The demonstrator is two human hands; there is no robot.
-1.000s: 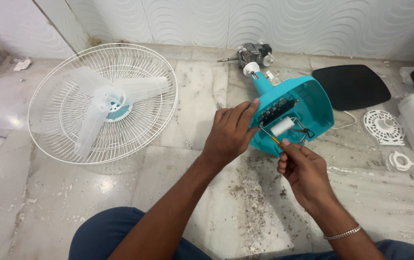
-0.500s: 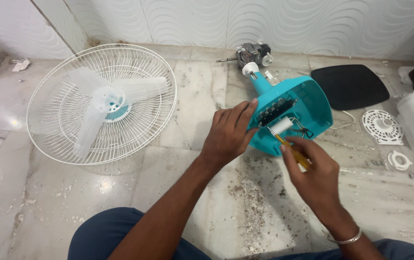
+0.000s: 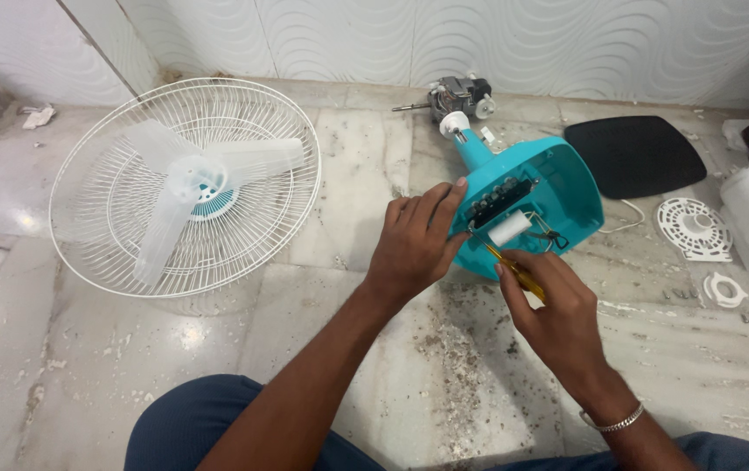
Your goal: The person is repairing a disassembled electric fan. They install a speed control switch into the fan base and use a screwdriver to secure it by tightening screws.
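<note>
Right hand [image 3: 558, 310] grip closed on yellow-handled screwdriver [image 3: 514, 270], shaft slanting up-left into turquoise plastic fan base [image 3: 558, 174] on marble floor [image 3: 348, 174] (underside open); left hand [image 3: 414, 240] fingers clasp base's near-left rim.

fan base [image 3: 558, 187] set on floor [image 3: 348, 201] | fan cage [image 3: 184, 185] laid well left of base | motor [image 3: 457, 94] placed just behind base | flat cover [image 3: 634, 155] laid right of base | round grille [image 3: 694, 228] placed farther right | screwdriver [image 3: 514, 270] held at base's near edge
</note>
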